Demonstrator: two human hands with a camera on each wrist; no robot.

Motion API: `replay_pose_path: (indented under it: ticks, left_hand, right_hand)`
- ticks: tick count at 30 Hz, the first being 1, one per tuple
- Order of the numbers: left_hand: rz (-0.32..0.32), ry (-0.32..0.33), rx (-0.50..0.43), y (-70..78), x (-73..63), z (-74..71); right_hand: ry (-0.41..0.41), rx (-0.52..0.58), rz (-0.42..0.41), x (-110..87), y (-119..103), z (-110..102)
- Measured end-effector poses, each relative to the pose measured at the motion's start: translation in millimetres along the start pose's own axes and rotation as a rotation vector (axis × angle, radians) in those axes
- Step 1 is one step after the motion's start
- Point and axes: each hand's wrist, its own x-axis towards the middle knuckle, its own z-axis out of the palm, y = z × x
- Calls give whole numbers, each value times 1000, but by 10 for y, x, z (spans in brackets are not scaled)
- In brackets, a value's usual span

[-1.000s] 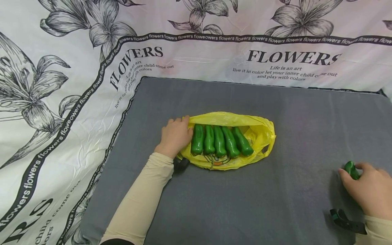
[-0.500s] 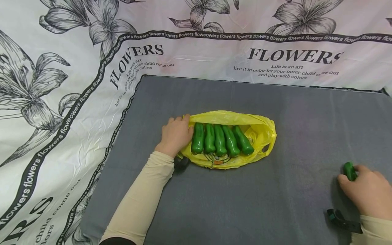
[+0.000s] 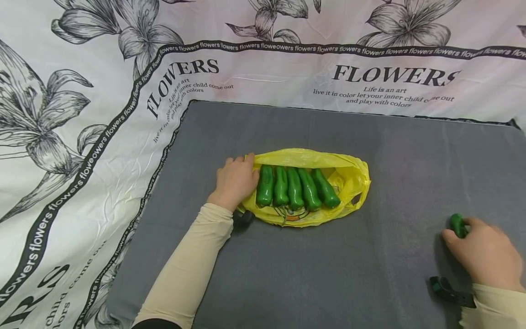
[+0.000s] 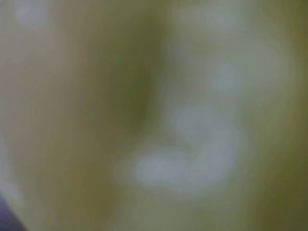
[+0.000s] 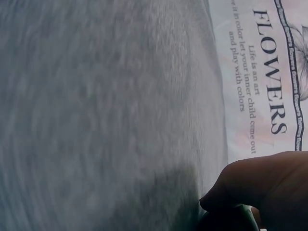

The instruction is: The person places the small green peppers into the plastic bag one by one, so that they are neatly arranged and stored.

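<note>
A yellow plastic bag (image 3: 349, 208) lies on its side with its mouth toward me. Several green peppers (image 3: 294, 189) are lined up side by side in its opening. At the bag's left end my left hand (image 3: 235, 183) holds its edge; the fingertips are partly hidden. The left wrist view is only a yellowish blur. Off to the right, my right hand (image 3: 485, 251) pinches another green pepper (image 3: 457, 226) between thumb and fingers, with much of it hidden by the hand. In the right wrist view the thumb (image 5: 260, 180) lies against the dark pepper (image 5: 231, 219) at the bottom edge.
Grey cloth (image 3: 320, 269) covers the surface under both hands. A white fabric printed with flowers and lettering (image 3: 279, 77) borders it at the back and left. Black wrist-camera mounts (image 3: 452, 292) stick out beside the wrists.
My right hand has moved slightly left with the pepper in its grip. The left hand, the bag and the peppers in it have stayed in place.
</note>
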Motion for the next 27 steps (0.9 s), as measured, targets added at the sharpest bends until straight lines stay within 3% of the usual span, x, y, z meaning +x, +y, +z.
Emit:
replay_pose_path:
  ticks: [13,20,27]
  left_hand:
    - [-1,-13,-1,55,14,-1]
    - [-4,-7,7,42,3,-17]
    - [-5,5,4,7,-5,-18]
  right_hand:
    - [17,79,-39,-47,-206,25]
    - [86,147,-159,-61,-333,52]
    - [105,188,-239,-63,-451,69]
